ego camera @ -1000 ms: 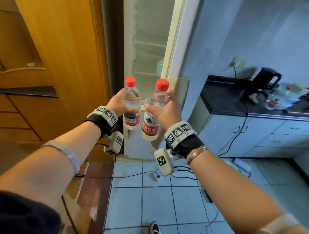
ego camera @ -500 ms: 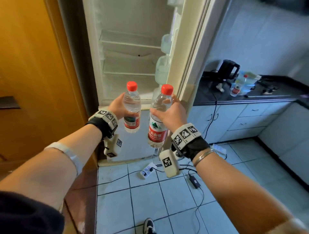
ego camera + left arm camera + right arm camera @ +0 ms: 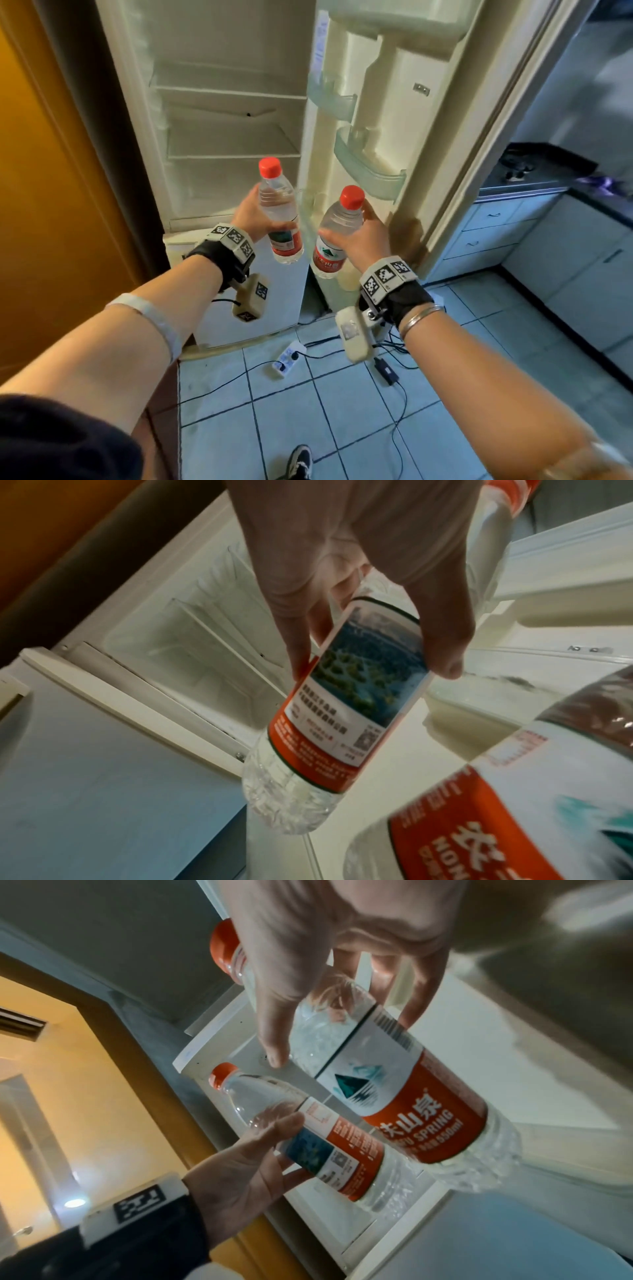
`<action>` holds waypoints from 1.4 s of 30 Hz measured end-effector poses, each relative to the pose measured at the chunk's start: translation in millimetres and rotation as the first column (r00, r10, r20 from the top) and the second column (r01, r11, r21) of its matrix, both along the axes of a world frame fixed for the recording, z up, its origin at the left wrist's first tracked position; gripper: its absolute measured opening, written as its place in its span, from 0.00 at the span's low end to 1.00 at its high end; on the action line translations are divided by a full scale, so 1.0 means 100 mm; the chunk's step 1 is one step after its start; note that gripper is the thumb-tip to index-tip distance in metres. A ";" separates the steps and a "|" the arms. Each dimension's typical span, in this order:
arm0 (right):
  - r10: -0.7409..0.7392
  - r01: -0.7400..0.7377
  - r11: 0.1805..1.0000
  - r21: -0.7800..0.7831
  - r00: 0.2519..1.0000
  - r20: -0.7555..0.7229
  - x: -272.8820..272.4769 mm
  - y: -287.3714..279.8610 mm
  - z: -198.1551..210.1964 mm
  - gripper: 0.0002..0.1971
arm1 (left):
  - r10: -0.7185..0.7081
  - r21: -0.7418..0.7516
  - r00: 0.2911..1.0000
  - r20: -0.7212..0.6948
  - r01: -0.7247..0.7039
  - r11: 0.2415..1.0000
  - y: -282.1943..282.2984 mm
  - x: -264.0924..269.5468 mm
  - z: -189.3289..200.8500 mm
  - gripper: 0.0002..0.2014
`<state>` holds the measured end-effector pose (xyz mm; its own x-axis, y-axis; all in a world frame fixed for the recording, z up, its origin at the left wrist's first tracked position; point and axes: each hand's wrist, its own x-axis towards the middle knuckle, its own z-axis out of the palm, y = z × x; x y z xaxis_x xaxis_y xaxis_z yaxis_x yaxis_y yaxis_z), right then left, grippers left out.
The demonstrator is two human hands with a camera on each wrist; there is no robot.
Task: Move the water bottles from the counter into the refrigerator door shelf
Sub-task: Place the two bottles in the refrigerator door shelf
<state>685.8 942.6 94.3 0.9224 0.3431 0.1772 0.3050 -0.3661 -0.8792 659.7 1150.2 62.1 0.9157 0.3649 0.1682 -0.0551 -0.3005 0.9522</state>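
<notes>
Both hands (image 3: 255, 219) grip bottles (image 3: 279, 212) — fridge open

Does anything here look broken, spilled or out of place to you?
Nothing spilled or broken. Both capped bottles, one in the left hand and one in the right hand, look intact. The one oddity: a power strip and loose cables lie on the tiled floor right before the open fridge, a possible trip hazard.

A home kitchen: open refrigerator (image 3: 233, 113); dark counter (image 3: 534, 178) over pale cabinets (image 3: 496, 226); tiled floor (image 3: 342, 404)
</notes>
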 end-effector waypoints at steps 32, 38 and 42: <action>-0.344 0.311 0.923 -0.227 0.931 -0.124 2.63 0.60 -0.94 0.32 | 0.153 -0.240 0.986 -0.064 -0.165 0.957 0.38 2.89 -0.95 0.31; -0.368 0.340 0.920 -0.194 0.920 -0.136 2.81 0.68 -1.02 0.31 | 0.081 -0.148 0.986 -0.148 -0.103 0.984 0.42 2.99 -1.05 0.35; -0.374 0.343 0.919 -0.191 0.913 -0.160 2.89 0.69 -1.01 0.30 | 0.039 -0.172 0.983 -0.181 -0.071 0.983 0.40 3.03 -1.00 0.36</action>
<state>974.5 1011.2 -6.9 0.9991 -0.0086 -0.0417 -0.0395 -0.5562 -0.8301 962.5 1190.0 -38.3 0.9029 0.4248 -0.0659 0.1303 -0.1243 0.9836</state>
